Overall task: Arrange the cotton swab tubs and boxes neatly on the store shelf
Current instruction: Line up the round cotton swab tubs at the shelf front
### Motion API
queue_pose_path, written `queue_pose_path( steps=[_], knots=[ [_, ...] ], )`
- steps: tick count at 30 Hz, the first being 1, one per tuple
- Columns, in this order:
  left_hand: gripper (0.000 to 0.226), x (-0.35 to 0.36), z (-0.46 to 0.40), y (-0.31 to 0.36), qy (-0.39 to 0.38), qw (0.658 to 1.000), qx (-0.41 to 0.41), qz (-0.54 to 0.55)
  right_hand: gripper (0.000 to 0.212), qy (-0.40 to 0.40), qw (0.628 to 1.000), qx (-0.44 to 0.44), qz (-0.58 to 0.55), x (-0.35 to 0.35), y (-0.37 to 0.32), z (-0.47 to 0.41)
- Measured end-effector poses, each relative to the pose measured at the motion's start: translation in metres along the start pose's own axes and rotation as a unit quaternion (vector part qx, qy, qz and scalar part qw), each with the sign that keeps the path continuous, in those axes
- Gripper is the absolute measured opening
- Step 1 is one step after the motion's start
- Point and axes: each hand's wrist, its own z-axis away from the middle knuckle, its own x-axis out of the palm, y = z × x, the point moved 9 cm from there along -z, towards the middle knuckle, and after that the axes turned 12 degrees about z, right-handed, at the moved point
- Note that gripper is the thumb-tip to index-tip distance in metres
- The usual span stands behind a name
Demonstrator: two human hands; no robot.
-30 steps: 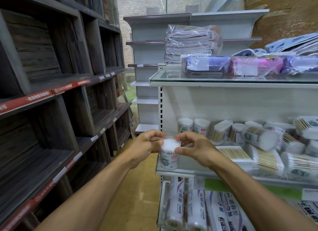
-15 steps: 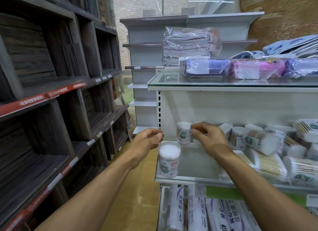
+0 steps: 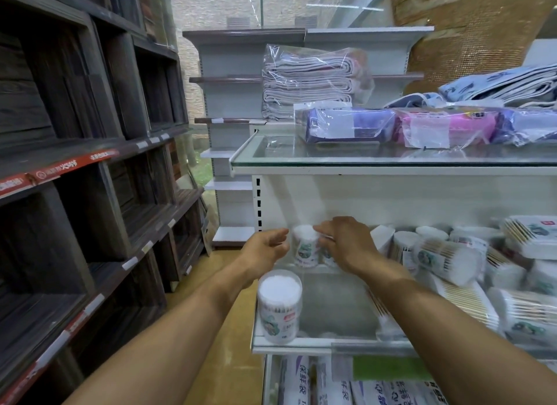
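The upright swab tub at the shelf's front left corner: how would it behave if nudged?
The front tub is round and taller than wide, so it probably tips, then rolls. Standing near the shelf edge, it might fall off. Packed with cotton swabs, it likely feels light.

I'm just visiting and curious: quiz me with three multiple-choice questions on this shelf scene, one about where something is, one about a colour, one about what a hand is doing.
1. Where does the nearest upright tub stand?
A. front left corner of the glass shelf
B. on the floor
C. on the dark wooden shelves

2. What colour is the middle wrapped pack on the top shelf?
A. green
B. pink
C. black

3. What is the left hand doing?
A. gripping the nearest tub
B. pressing on the top shelf
C. open in the air, holding nothing

Answers: 1 A, it stands at the shelf's front left edge. 2 B, it lies pink between two purple packs. 3 C, its fingers are loose beside the back tub, which the right hand reaches.
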Motion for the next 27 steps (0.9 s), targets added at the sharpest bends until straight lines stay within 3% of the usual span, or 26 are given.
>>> queue_pose_path(
  steps=[9, 27],
  knots=[
    [0.042, 0.002, -0.009, 0.002, -0.007, 1.000, 0.013, 0.003, 0.033, 0.018, 1.000, -0.019, -0.011, 0.007, -0.004, -0.006],
    [0.055, -0.029, 0.027, 0.006, 0.000, 0.998, 0.021, 0.053, 0.046, 0.046, 0.996, 0.002, -0.072, 0.006, -0.048, -0.010]
  ],
)
